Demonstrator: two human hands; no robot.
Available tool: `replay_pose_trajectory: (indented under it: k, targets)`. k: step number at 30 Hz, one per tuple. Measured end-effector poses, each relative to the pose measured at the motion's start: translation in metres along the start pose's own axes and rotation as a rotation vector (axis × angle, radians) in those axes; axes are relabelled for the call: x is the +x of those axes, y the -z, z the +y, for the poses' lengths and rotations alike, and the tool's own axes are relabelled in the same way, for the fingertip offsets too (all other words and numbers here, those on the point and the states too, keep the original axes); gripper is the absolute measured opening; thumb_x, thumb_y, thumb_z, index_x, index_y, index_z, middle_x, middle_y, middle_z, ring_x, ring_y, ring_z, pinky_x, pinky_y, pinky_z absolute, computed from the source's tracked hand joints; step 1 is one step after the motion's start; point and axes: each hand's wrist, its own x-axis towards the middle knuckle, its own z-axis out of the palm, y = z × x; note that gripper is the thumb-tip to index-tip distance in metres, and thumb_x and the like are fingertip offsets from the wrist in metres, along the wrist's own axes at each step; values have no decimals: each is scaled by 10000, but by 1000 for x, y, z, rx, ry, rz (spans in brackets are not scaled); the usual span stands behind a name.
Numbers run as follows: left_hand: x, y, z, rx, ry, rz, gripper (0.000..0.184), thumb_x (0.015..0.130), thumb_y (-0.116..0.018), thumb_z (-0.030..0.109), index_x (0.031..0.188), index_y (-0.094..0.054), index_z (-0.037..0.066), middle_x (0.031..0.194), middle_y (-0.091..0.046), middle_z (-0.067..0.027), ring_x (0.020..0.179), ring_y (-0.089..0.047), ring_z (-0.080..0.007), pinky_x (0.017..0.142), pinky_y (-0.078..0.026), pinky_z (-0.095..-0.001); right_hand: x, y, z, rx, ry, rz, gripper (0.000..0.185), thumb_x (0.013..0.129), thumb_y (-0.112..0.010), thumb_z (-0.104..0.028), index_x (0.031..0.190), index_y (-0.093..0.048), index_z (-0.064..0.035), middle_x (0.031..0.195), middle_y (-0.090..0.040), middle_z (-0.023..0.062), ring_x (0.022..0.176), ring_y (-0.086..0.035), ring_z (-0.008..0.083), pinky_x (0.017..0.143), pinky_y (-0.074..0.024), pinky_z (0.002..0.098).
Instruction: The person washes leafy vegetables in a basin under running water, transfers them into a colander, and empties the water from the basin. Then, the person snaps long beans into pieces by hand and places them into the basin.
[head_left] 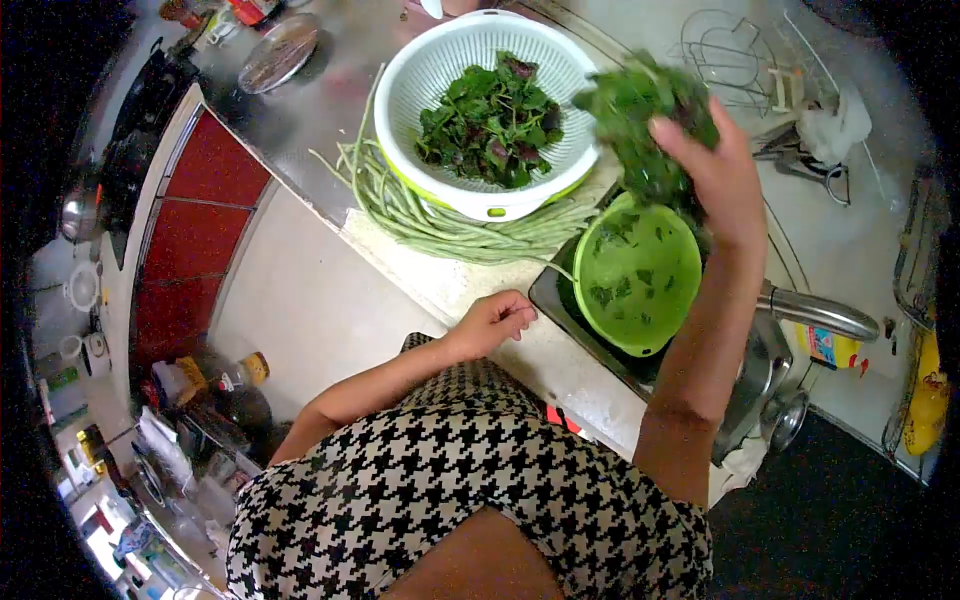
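My right hand (715,175) is wrapped round a bunch of leafy greens (645,120), slightly blurred, held up between the colander and the green basin. Below it, a lime-green basin (655,275) sits in the sink with loose leaves in its water. To the left, a white colander (405,110) holds a heap of dark green and purplish leaves (490,125). My left hand (495,322) rests at the counter's front edge, its fingers curled in; whether anything is between them is hidden.
Long green beans (430,225) lie on the counter beside and under the colander. A metal faucet (820,312) reaches in from the right of the sink. A wire rack (730,60) stands at the back right, and a round lid (280,52) lies at the back left.
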Motion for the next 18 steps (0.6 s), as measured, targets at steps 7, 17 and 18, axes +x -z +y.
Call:
replay_pose_trajectory:
  k: [7,17,18]
  targets:
    - [-1,6,-3,20,7,70,175,889,-505,201,872,-519,27,767,-520,-8,670,-502,-81,619,-443,-230,122,-68,62,-616,197,-344,671,705,-646,-467,1153,-467,0,1104,-539,165,997,-524,238,862,-402,324]
    - [17,-21,15,12,-49,-32,158,889,-502,170,929,-522,18,759,-519,-12,659,-508,-81,615,-449,-230,122,-53,89,40,-203,-217,244,817,-549,-284,966,-552,-90,927,-601,55,727,-602,165,569,-479,311]
    - [20,-26,18,41,-54,-48,156,890,-497,164,938,-522,17,758,-519,-15,660,-509,-82,615,-449,-229,114,-58,100,-423,-96,-229,242,816,-541,-284,981,-552,-108,883,-607,84,725,-604,211,588,-477,343]
